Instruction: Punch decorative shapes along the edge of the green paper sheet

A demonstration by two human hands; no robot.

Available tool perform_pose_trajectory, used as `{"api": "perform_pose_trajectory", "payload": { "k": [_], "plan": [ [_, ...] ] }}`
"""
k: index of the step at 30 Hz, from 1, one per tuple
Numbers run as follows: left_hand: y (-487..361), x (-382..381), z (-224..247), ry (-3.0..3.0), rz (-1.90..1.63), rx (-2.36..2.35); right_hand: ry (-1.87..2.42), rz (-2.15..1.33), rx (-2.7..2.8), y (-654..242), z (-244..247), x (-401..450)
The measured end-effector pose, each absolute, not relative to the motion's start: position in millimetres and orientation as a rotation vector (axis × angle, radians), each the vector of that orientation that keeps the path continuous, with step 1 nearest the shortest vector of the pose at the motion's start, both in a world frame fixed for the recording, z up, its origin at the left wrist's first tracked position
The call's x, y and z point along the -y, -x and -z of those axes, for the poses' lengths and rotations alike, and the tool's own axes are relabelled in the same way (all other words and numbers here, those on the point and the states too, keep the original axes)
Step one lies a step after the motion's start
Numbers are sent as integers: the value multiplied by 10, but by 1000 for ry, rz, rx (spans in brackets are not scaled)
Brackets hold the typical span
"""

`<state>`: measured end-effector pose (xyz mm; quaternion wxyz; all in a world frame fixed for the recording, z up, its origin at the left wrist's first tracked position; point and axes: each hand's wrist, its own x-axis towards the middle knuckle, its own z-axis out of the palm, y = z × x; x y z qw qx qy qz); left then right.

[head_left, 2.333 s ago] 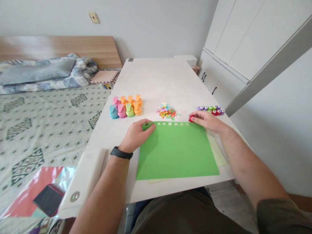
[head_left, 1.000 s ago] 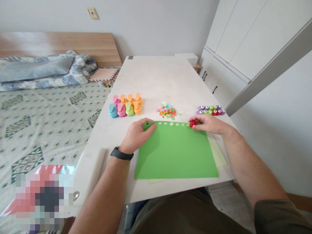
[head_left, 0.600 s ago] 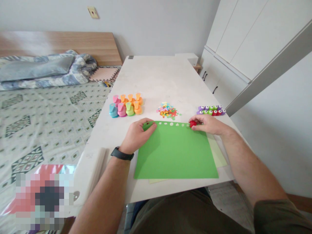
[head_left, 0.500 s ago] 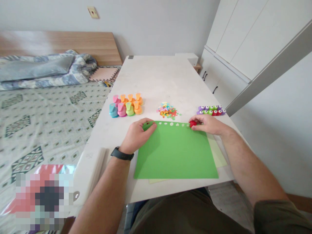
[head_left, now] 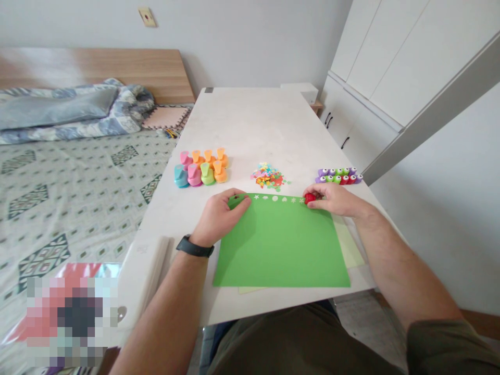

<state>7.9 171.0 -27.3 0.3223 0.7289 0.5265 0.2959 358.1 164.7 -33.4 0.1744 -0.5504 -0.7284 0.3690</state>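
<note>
A green sheet of paper (head_left: pixel 281 245) lies at the table's near edge, with a row of small cut-out shapes along its far edge. My left hand (head_left: pixel 224 213) pinches the sheet's far left corner between thumb and fingers. Near the far right corner, my right hand (head_left: pixel 330 199) grips a small red punch (head_left: pixel 310 198) at the paper's edge, beside the last snowflake-like hole. Beyond the sheet lies a pile of colourful paper shapes (head_left: pixel 269 177). Pale yellow paper (head_left: pixel 349 245) shows from underneath the green one.
Several large pink, orange, green and blue punches (head_left: pixel 201 169) stand at the left of the white table (head_left: pixel 253 120). Several small purple, green and red punches (head_left: pixel 339 176) stand at the right. A long white device (head_left: pixel 144 276) lies along the left edge, beside a bed (head_left: pixel 78 192).
</note>
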Motion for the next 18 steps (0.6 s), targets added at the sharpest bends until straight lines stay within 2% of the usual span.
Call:
{"api": "perform_pose_trajectory", "payload": {
  "k": [18],
  "plan": [
    [-67,-1703,278,-1912,-740,-1397,1602,-979,2070,-3551,346,-1647]
  ]
}}
